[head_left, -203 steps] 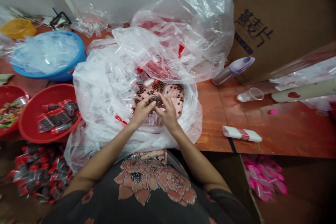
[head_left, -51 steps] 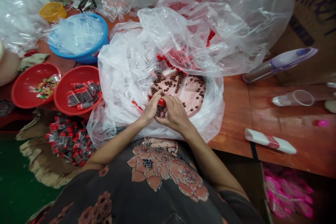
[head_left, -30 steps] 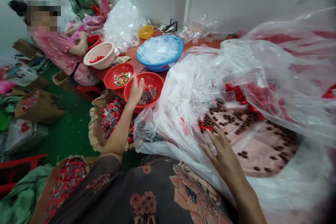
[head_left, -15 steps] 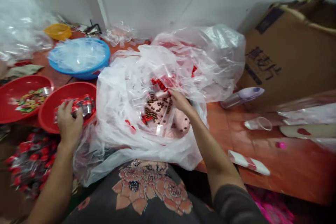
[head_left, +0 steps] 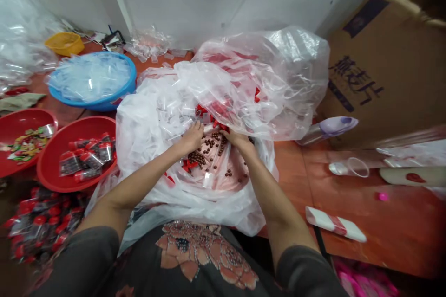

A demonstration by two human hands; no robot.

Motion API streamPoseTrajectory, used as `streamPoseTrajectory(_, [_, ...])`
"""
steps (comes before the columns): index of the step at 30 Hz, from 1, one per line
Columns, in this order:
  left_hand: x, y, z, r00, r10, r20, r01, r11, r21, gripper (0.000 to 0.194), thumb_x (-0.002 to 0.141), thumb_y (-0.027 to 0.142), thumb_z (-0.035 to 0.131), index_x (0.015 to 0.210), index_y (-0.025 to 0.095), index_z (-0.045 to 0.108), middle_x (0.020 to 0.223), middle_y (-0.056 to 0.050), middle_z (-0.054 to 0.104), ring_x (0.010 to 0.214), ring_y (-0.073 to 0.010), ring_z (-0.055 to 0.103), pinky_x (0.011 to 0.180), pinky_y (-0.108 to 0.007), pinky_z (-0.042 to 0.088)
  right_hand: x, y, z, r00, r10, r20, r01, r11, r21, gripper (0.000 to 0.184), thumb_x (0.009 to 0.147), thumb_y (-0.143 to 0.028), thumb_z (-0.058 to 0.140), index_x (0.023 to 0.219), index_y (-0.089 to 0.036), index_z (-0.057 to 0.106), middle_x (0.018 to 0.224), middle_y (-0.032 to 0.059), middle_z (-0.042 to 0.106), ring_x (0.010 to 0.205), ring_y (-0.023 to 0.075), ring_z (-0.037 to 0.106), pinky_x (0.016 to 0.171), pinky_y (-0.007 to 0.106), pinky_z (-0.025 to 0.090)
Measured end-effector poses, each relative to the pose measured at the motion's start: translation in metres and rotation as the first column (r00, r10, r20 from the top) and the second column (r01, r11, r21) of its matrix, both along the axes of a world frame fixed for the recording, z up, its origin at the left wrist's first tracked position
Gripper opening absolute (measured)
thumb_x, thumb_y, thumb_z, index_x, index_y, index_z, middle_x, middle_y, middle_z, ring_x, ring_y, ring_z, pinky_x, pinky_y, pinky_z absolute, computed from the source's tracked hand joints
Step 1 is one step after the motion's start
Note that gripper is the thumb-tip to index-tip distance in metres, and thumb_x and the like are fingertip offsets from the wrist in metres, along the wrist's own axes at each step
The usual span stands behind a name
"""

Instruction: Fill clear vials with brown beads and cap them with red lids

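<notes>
Both my hands reach into a large transparent plastic bag point(head_left: 146, 148), fingers curled and close together. My left hand point(head_left: 191, 138) is among small transparent tubes point(head_left: 170, 125). My right hand point(head_left: 239, 139) lies just below a cluster of red caps point(head_left: 209, 111). Whether either hand holds something is hidden by the fingers and plastic. Under them, brown chocolate balls point(head_left: 197, 158) lie scattered on a pink surface point(head_left: 223, 183).
A red basin point(head_left: 43, 171) holds filled, red-capped tubes, and more lie in a heap point(head_left: 42, 227) below it. Further back stand a red bowl of sweets point(head_left: 21, 116), a blue basin point(head_left: 130, 86), and a cardboard box point(head_left: 369, 83) beside the wooden table point(head_left: 348, 195).
My left hand has come back from the red basin into the bag, next to my right hand. The basin's tubes now lie apart from that hand. My head view has shifted slightly.
</notes>
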State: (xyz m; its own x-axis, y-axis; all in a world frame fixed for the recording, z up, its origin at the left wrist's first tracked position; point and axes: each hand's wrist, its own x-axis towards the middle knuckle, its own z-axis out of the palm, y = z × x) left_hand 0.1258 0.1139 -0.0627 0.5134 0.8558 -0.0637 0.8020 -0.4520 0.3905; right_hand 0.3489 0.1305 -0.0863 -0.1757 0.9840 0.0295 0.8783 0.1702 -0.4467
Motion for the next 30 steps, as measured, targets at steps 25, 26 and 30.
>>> streamPoseTrajectory(25, [-0.065,-0.142,-0.001,0.937,-0.227,-0.263,0.282,0.940,0.193,0.027,0.098,0.012,0.047,0.097,0.016,0.074,0.095,-0.009,0.073,0.107,-0.0250,0.059,0.111,-0.046,0.034,-0.076,-0.166,-0.006,0.959,0.259,-0.116,-0.266,0.963,-0.048,0.028,0.095,-0.025,0.057,0.122,-0.020,0.064,0.108,0.0103,0.062,0.098,0.0227,0.062,0.086,0.036,0.051])
streamPoseTrajectory(26, [-0.065,-0.143,-0.001,0.938,-0.221,-0.269,0.277,0.941,0.192,0.027,0.098,0.012,0.047,0.099,0.016,0.074,0.093,-0.009,0.073,0.107,-0.0253,0.059,0.112,-0.046,0.033,-0.072,-0.169,-0.008,0.972,0.211,-0.104,-0.216,0.975,-0.046,0.027,0.095,-0.025,0.055,0.120,-0.020,0.064,0.108,0.0108,0.063,0.098,0.0233,0.062,0.085,0.036,0.051])
streamPoseTrajectory(30, [-0.063,-0.148,-0.002,0.939,-0.217,-0.267,0.269,0.947,0.176,0.023,0.098,0.018,0.051,0.101,0.018,0.074,0.090,-0.008,0.072,0.105,-0.0264,0.059,0.119,-0.054,0.023,-0.059,-0.173,-0.006,0.997,0.052,0.058,-0.050,0.998,-0.034,0.029,0.095,-0.026,0.054,0.120,-0.018,0.064,0.112,0.0151,0.064,0.099,0.0283,0.060,0.084,0.040,0.050])
